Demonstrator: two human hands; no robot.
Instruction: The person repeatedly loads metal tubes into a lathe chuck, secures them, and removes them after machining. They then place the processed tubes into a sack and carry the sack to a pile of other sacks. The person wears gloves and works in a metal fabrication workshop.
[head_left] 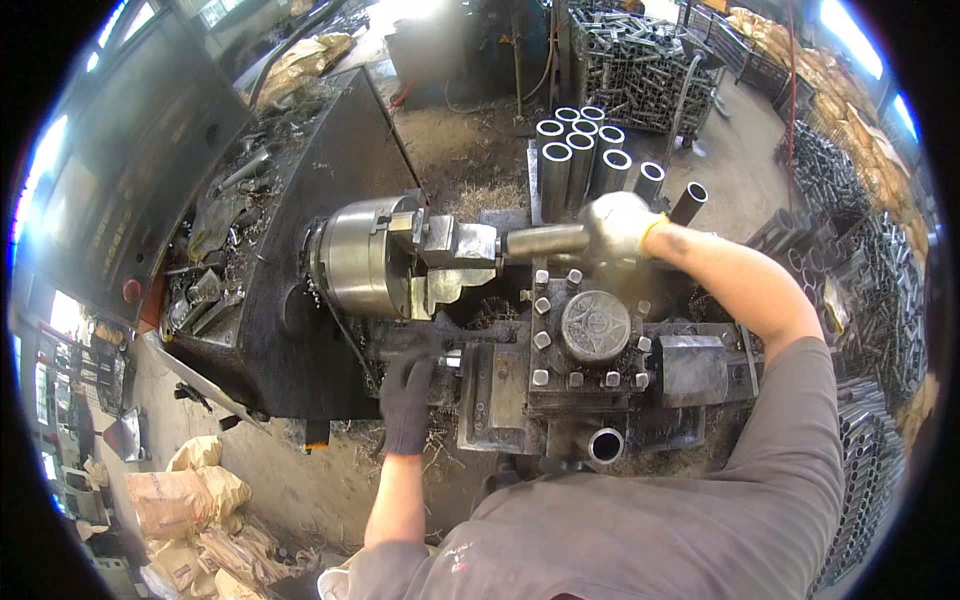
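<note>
A lathe chuck (360, 258) with stepped jaws (460, 245) stands left of centre. My right hand (622, 228), in a pale glove, is closed around a steel tube (548, 241) lying level, its left end at the jaws. I cannot tell whether that end is inside them. The glove and tube are slightly blurred. My left hand (407, 400), in a dark glove, is below the chuck beside the lathe carriage (500, 385); its fingers blend into dark metal, hiding their grip. Between my arms sits a square tool post (594, 327) with several bolts.
Several steel tubes (556, 152) stand upright behind the tool post. Another tube end (605, 445) faces me at the carriage front. A wire cage of metal parts (640, 70) is at the back, stacked tubes (865, 450) at right. Brown sacks (185, 495) lie lower left.
</note>
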